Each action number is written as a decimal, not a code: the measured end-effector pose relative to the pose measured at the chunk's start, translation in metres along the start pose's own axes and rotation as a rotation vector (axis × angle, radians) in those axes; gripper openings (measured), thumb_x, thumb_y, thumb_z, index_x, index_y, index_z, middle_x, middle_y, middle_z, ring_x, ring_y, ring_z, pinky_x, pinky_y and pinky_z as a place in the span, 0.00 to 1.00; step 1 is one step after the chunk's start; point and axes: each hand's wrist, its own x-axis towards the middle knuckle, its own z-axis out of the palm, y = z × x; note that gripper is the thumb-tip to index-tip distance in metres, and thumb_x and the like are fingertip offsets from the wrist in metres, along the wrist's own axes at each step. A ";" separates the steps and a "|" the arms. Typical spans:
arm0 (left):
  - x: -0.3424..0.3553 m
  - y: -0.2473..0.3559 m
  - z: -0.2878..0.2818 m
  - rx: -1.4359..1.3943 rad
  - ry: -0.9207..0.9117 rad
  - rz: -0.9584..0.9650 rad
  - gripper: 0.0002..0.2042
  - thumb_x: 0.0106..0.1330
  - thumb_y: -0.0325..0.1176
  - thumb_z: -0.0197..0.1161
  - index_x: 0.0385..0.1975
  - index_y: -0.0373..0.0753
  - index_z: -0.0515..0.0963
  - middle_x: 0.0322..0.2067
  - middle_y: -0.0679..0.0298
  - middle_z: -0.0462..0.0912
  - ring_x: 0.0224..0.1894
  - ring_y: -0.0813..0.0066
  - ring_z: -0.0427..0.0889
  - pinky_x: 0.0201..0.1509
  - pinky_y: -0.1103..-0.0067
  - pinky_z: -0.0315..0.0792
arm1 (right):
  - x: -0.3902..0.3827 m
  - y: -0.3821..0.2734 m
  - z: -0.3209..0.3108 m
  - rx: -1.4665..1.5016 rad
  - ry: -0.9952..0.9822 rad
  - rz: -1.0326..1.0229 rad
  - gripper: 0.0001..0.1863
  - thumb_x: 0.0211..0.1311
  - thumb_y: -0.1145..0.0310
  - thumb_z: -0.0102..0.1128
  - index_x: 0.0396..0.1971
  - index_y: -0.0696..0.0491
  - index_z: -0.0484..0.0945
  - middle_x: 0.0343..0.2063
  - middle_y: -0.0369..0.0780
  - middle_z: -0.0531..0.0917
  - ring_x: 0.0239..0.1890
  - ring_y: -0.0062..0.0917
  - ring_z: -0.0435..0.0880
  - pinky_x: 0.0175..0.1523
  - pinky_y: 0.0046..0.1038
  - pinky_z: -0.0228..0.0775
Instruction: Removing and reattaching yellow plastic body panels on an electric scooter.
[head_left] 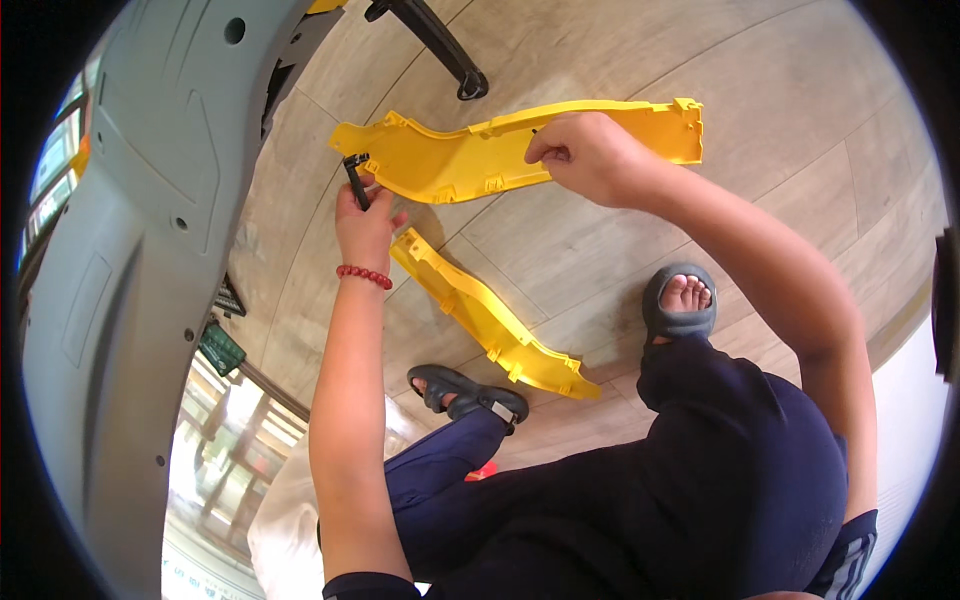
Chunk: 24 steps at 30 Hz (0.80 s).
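Centrally, in the head view, a long yellow panel (pixel 470 158) lies over the floor (pixel 790 190), beyond a shorter yellow panel (pixel 490 322). The left hand (pixel 366 228) grips a black tool (pixel 357 187) at the long panel's left end; the right hand (pixel 598 160) curls its fingers over the middle, what they pinch being indiscernible. Probably light, stiff, smooth plastic, somewhat slippery, its edge tabs liable to snap; plain edge stretches between tabs seem the safest hold.
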 end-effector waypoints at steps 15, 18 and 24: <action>-0.109 0.007 -0.035 0.273 -0.244 -0.089 0.08 0.60 0.25 0.55 0.39 0.33 0.71 0.33 0.64 0.74 0.35 0.78 0.77 0.30 0.80 0.78 | 0.014 -0.017 -0.016 1.531 -0.087 0.136 0.11 0.59 0.75 0.54 0.41 0.62 0.73 0.34 0.40 0.79 0.36 0.22 0.79 0.46 0.20 0.72; -0.153 0.021 -0.051 0.279 -0.293 -0.087 0.09 0.61 0.24 0.55 0.41 0.33 0.70 0.34 0.63 0.74 0.36 0.77 0.76 0.31 0.80 0.78 | 0.026 -0.025 -0.013 1.418 0.031 0.070 0.12 0.59 0.73 0.54 0.39 0.65 0.73 0.34 0.43 0.79 0.36 0.25 0.81 0.45 0.21 0.74; -0.197 0.039 -0.053 -0.059 -0.273 -0.166 0.10 0.61 0.20 0.52 0.42 0.33 0.69 0.36 0.60 0.74 0.38 0.76 0.76 0.34 0.80 0.78 | 0.044 -0.050 -0.019 1.259 0.175 0.027 0.12 0.61 0.72 0.53 0.42 0.62 0.72 0.34 0.42 0.79 0.38 0.22 0.80 0.46 0.20 0.73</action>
